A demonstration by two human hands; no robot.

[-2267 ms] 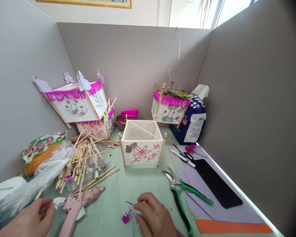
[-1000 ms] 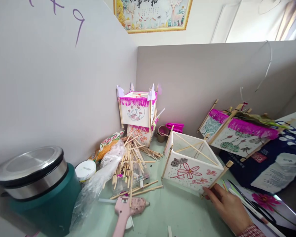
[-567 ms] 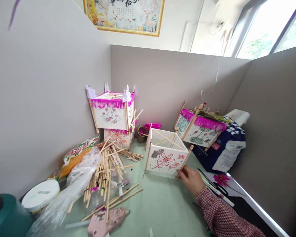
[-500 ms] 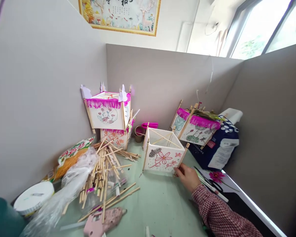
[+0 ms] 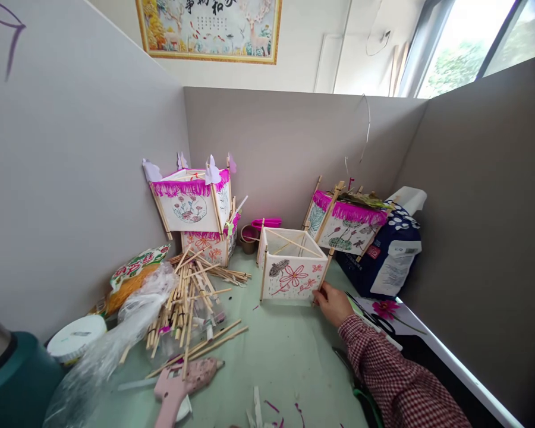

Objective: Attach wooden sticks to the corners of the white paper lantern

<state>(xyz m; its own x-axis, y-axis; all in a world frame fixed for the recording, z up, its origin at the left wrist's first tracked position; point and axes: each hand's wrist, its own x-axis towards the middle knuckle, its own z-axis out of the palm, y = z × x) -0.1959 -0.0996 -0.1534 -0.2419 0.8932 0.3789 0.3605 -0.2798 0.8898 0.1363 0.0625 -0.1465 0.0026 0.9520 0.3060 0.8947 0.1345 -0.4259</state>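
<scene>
My right hand (image 5: 334,304), in a red checked sleeve, pinches the lower right corner post of a white paper lantern (image 5: 292,279). The lantern stands upright on the green tabletop, with red flowers and a dark seed pod drawn on its front. Its frame is of thin wooden sticks, and the top is uncovered with sticks crossing it. My thumb and fingers close around the foot of that post. My left hand is not in view. Under my right forearm lie dark-bladed scissors with green handles (image 5: 365,398), partly hidden by the sleeve.
Fringed lanterns stand at the back left (image 5: 189,208) and back right (image 5: 348,232), the latter against a blue bag (image 5: 396,261). Loose wooden sticks (image 5: 187,303), a plastic bag (image 5: 98,356), a pink glue gun (image 5: 182,383) and a green flask (image 5: 18,380) fill the left. Black scissors (image 5: 378,321) lie right.
The view has shifted slightly, bringing more of the flask and the purple scraps at the front into sight. My right hand keeps its grip on the lantern's corner post.
</scene>
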